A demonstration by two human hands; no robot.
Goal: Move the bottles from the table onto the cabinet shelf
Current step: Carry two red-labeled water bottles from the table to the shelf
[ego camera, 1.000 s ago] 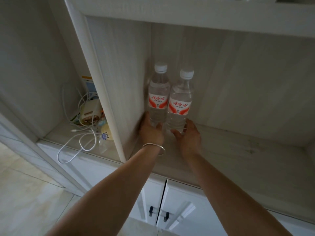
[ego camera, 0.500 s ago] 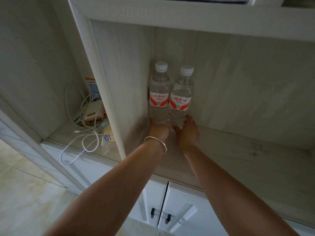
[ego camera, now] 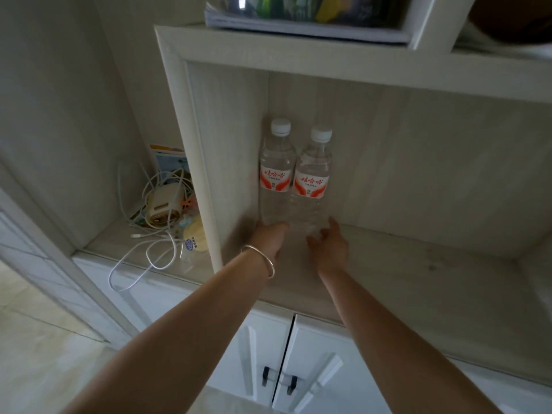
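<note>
Two clear water bottles with white caps and red-and-white labels stand upright side by side in the back left corner of the cabinet shelf (ego camera: pixel 418 273). The left bottle (ego camera: pixel 275 171) is against the side wall, and the right bottle (ego camera: pixel 312 180) touches it. My left hand (ego camera: pixel 268 238), with a silver bangle on the wrist, is closed around the base of the left bottle. Just in front of the right bottle's base, my right hand (ego camera: pixel 330 245) has its fingers spread and holds nothing.
A neighbouring compartment to the left holds tangled white cables (ego camera: pixel 143 258), a charger (ego camera: pixel 162 206) and small items. Books or magazines (ego camera: pixel 298 22) lie on the shelf above. White cabinet doors with dark handles (ego camera: pixel 277 380) are below. The shelf runs on to the right of the bottles.
Both bottles went deeper into the back corner and now stand on the shelf. My right hand has let go of the right bottle and spread its fingers. The camera has tilted upward.
</note>
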